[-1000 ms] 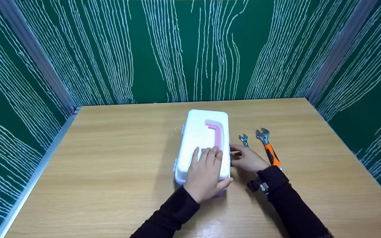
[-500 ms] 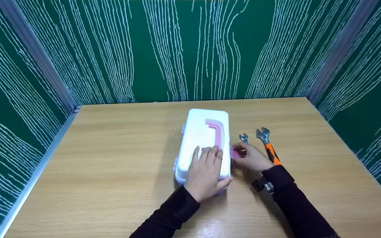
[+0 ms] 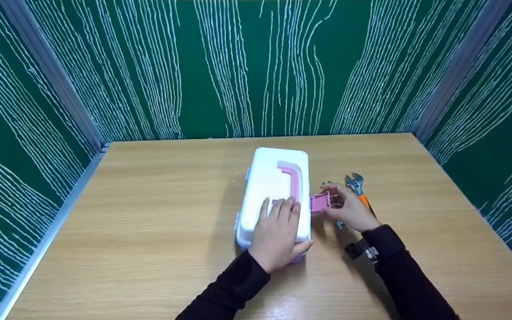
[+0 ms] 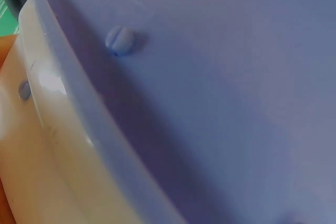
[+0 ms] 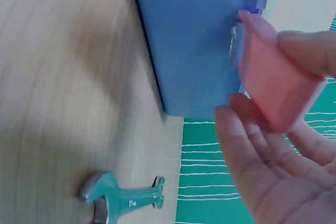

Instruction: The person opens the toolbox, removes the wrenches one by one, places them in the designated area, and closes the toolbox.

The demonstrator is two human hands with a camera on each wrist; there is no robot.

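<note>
A toolbox with a white lid [image 3: 262, 173] and a pink handle [image 3: 295, 180] folded into it stands mid-table. My left hand [image 3: 274, 238] rests on the near part of the lid, fingers straight, tips by the handle. At the box's right side, my right hand [image 3: 349, 210] pinches the pink latch [image 3: 319, 202], which sticks outward. In the right wrist view, the thumb lies on one edge of that latch [image 5: 278, 77], with fingers along the other, beside the box's blue-looking wall [image 5: 194, 40]. The left wrist view shows only the box wall [image 4: 220, 103] close up.
Right of the box lies a small open-ended wrench [image 5: 131, 199], mostly covered by the right hand in the head view. Beyond it is an adjustable wrench [image 3: 354, 181] with an orange handle. Green panels with white lines [image 3: 202, 89] enclose the wooden table [image 3: 149, 213].
My right hand has shifted right, away from the box wall, and the pink latch has swung outward with it. The left hand stays on the lid.
</note>
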